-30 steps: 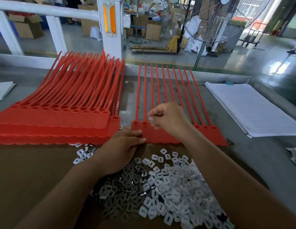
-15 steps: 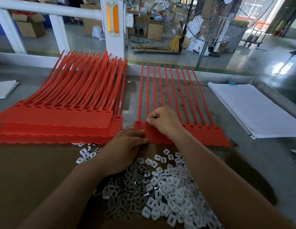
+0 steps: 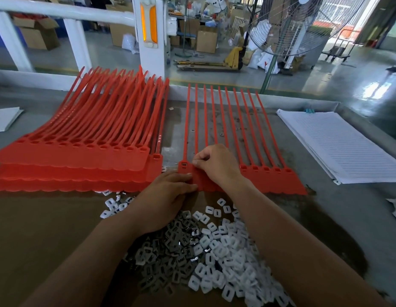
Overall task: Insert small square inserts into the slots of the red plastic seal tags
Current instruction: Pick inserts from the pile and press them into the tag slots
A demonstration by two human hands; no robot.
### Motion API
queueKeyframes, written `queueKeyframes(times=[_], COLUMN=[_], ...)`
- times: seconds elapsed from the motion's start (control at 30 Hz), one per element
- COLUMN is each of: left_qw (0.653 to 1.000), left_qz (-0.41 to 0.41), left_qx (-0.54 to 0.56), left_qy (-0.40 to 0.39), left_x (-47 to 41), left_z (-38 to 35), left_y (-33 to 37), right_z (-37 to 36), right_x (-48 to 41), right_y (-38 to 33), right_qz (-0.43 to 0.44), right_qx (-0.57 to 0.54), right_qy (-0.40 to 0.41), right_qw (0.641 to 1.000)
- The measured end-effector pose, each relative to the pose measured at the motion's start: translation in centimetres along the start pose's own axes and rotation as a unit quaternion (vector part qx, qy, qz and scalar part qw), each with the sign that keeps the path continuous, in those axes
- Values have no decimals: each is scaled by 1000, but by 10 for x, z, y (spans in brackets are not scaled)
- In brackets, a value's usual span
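1. The step in hand is judged to be the seating of an insert in the second slot from the left of the tag strip (image 3: 279, 181), laid flat at 12 o'clock from the pile of white inserts (image 3: 221, 253).
2. The right hand (image 3: 217, 166) is held over that slot, its grip pinched together, thumb against forefinger; the insert is hidden and only presumed held.
3. The strip is pressed flat by the left hand (image 3: 168, 192), fingers straight, grip apart.
4. A firm downward press is called for next; the slots toward 3 o'clock appear unfilled.
5. A stack of tags (image 3: 70, 171) is set at 9 o'clock on the worktop (image 3: 325, 207), ruled paper (image 3: 338, 149) at 2 o'clock.
6. Beyond, at 12 to 1 o'clock, a factory floor with a standing fan (image 3: 303, 25), a pallet jack (image 3: 214, 62) and cartons (image 3: 207, 41) is seen.
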State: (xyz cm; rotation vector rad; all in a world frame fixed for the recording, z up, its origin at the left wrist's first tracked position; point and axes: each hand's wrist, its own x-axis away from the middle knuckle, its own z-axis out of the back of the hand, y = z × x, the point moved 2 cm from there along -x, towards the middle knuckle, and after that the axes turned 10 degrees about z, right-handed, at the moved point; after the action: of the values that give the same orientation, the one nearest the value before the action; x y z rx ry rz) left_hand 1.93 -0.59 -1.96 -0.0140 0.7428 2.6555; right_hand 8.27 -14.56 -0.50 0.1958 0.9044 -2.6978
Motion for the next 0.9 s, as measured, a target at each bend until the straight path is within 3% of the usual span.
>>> queueKeyframes(times=[0.37,0.6,0.77,0.9], left_qw=[1000,1000,1000,1000], left_qz=[0,-5,-14,-14], left_qx=[6,9,9,9], left_qy=[-1,3,0,-1], left_x=[0,0,0,0], left_z=[1,2,3,2], left_y=[0,2,3,3], right_z=[6,6,12,12], right_x=[2,10,10,13], right_y=[5,8,11,7], right_qz=[59,122,89,102], right_qx=[76,130,64,109], right_qy=[-125,-143,-148,-169], right_qw=[988,974,983,974])
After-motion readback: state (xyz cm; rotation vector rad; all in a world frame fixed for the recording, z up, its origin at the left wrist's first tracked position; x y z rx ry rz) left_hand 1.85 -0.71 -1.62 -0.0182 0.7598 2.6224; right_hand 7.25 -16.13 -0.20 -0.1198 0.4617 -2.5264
